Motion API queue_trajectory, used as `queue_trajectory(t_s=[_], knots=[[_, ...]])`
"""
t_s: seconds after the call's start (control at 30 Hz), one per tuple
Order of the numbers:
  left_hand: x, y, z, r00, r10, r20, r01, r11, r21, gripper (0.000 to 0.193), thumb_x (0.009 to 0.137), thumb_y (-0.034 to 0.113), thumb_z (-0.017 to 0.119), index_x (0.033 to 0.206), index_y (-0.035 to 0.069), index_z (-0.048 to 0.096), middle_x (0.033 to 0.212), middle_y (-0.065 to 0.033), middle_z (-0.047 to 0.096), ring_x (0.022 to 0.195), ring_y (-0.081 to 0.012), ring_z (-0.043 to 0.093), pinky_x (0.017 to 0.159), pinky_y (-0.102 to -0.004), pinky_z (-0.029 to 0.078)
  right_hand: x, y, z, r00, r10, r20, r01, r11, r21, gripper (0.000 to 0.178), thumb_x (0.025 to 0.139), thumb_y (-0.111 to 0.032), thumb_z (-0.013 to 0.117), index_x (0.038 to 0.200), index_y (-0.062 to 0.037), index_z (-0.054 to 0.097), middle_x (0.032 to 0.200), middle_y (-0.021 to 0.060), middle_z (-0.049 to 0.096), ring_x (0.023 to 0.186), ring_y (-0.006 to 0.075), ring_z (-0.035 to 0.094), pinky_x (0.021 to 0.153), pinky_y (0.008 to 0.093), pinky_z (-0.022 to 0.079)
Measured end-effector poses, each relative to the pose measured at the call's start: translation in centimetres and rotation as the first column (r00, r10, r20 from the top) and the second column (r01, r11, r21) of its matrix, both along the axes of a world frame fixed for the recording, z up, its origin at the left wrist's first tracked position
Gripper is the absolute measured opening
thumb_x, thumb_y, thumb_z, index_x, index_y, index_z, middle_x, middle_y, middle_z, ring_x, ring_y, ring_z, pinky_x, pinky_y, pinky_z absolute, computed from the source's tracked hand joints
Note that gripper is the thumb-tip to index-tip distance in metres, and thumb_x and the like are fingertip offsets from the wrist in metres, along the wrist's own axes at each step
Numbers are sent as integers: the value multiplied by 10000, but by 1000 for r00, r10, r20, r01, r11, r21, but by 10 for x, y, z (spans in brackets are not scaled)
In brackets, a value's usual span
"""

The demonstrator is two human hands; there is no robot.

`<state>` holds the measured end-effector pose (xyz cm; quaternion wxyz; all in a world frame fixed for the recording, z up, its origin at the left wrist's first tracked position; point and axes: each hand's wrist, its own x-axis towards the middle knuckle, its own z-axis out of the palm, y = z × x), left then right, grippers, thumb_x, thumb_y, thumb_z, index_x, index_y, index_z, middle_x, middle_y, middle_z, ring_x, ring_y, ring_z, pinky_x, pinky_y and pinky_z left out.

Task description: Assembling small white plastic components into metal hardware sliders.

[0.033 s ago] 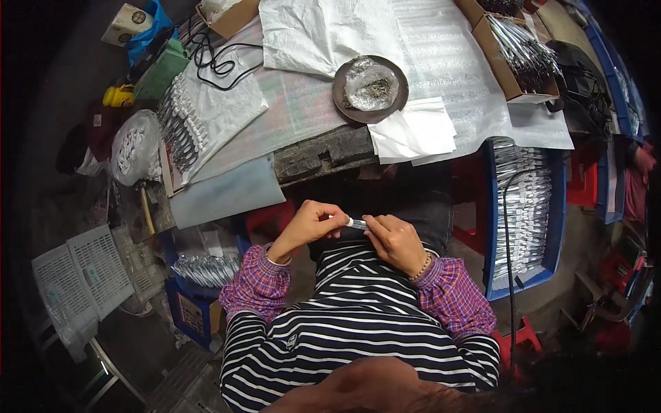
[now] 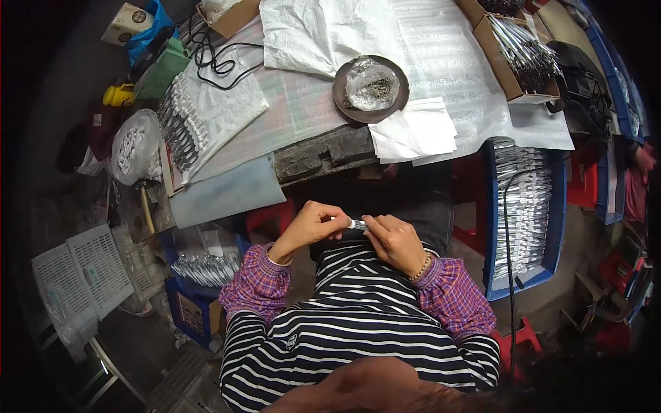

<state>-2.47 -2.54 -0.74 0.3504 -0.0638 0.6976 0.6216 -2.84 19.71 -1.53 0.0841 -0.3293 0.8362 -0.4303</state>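
Observation:
Just above my lap, both hands meet on a short, slim white-and-silver piece (image 2: pixel 358 224); its exact kind is too small to make out. The fingertips of my left hand (image 2: pixel 315 224) pinch its white end. From the other side, my right hand (image 2: pixel 399 244) grips the silver end, thumb and fingers closed over it. Much of the piece is covered by my fingers. Beyond my hands, at the table's near edge, lies a dark, worn block (image 2: pixel 323 157).
A dark round dish (image 2: pixel 403 103) with small metal bits in plastic stands on the covered table (image 2: pixel 447 55). At right, a blue crate (image 2: pixel 490 227) holds rows of silver-and-white pieces. A black cable (image 2: pixel 508 255) hangs across it. Left are a clear bag (image 2: pixel 135 148) and grey plastic baskets (image 2: pixel 100 272).

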Motion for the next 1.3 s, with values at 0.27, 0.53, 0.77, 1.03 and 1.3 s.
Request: queue_trajectory(t_s=[0.27,0.53,0.77,1.03,1.3], knots=[[2,3,8,988,72,-140,-68,997,28,249,737,29,693,983,-2,670,823,-69,676,756,-91,633,684,-217,504,1,-1,-4,1000,-2,23,3,1000,-6,270,770,-50,630,1025,23,583,749,109,550,638,249,544,568,341,454],[12,-1,-5,874,-76,-480,7,990,-143,248,706,60,715,946,12,672,804,-117,672,667,-188,650,575,-260,482,4,-4,-6,998,7,58,-5,1000,-25,251,773,-39,616,1013,12,565,734,110,523,639,261,534,567,356,444],[10,-3,6,828,-76,-556,-13,988,-154,256,702,71,721,944,11,666,817,-119,673,690,-193,657,601,-262,495,6,-8,-6,996,43,74,-41,999,-32,274,781,-77,602,1032,2,524,758,105,507,685,261,529,582,360,454],[18,-7,-1,835,-108,-540,-4,979,-203,222,705,66,714,917,8,681,808,-132,681,676,-194,664,586,-260,497,9,-8,-10,996,34,83,-30,999,-44,232,765,-55,605,981,-4,540,739,107,506,677,267,527,588,366,458],[29,8,-13,838,-44,-544,-39,989,-141,175,716,43,693,883,-10,685,717,-130,675,574,-165,654,511,-250,492,11,-6,-12,992,28,121,-22,999,-49,163,704,21,602,845,-5,524,692,126,481,648,301,513,572,395,423]])
